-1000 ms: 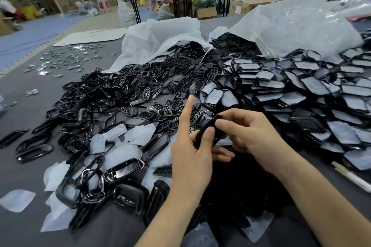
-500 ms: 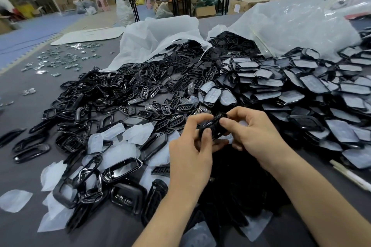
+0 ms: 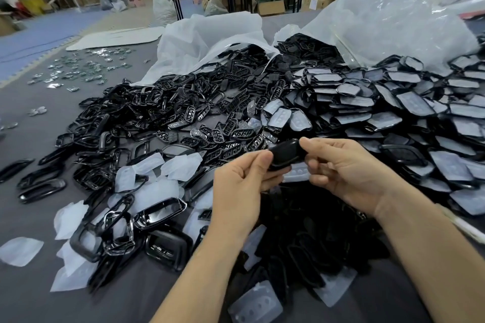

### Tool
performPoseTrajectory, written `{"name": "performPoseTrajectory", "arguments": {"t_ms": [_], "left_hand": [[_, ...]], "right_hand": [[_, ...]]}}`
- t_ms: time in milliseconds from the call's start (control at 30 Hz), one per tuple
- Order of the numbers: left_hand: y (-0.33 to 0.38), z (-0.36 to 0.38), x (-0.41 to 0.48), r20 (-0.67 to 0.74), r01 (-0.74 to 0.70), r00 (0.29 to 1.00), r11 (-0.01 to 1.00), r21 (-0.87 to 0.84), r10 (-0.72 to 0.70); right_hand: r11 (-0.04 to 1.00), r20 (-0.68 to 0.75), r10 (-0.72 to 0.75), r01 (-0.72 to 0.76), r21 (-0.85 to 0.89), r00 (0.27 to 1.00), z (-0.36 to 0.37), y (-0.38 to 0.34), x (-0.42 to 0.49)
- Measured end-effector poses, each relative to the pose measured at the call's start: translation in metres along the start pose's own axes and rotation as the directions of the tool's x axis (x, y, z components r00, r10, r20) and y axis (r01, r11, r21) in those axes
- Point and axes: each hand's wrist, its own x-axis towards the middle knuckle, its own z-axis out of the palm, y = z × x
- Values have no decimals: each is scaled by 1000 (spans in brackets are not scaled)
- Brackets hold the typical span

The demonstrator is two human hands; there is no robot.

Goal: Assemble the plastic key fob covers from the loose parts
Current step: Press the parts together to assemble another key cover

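At frame centre, my left hand (image 3: 240, 186) and right hand (image 3: 343, 168) both pinched one black key fob cover (image 3: 286, 153).

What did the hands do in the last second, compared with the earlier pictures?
The left hand lowered its raised forefinger and now pinches the black cover together with the right hand, which kept its hold. The heaps of loose parts lie unchanged.

both hands hold one black key fob cover (image 3: 286, 155) above the grey table (image 3: 31, 296): the left hand (image 3: 241, 186) pinches its left end, the right hand (image 3: 346, 170) its right end. heaps of black frames (image 3: 147, 113) and film-backed covers (image 3: 393, 102) lie behind, spilling from white bags (image 3: 199, 42).
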Motion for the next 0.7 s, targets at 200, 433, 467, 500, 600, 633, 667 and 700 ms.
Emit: {"name": "performPoseTrajectory", "arguments": {"t_ms": [200,433,467,500,600,633,667,700], "left_hand": [[7,3,-2,68,160,987,942,-296,-147],[10,1,-1,79,188,982,928,-323,-171],[10,1,-1,93,199,980,923,-329,-178],[10,1,-1,110,212,976,918,-336,-186],[12,2,-1,162,239,968,899,-367,-192],[12,2,-1,175,242,967,893,-380,-188],[12,2,-1,186,242,966,890,-386,-182],[12,2,-1,192,241,965,891,-385,-178]], "right_hand": [[988,80,8,-20,152,997,2,-2,0],[928,53,76,-90,360,996,9,2,1],[920,56,77,-92,380,995,9,3,2],[913,57,76,-92,397,995,9,3,2],[892,49,74,-88,444,996,7,2,4],[883,52,72,-88,460,996,7,2,4],[875,58,69,-88,477,996,7,2,4],[866,66,62,-87,493,996,7,3,5]]}}
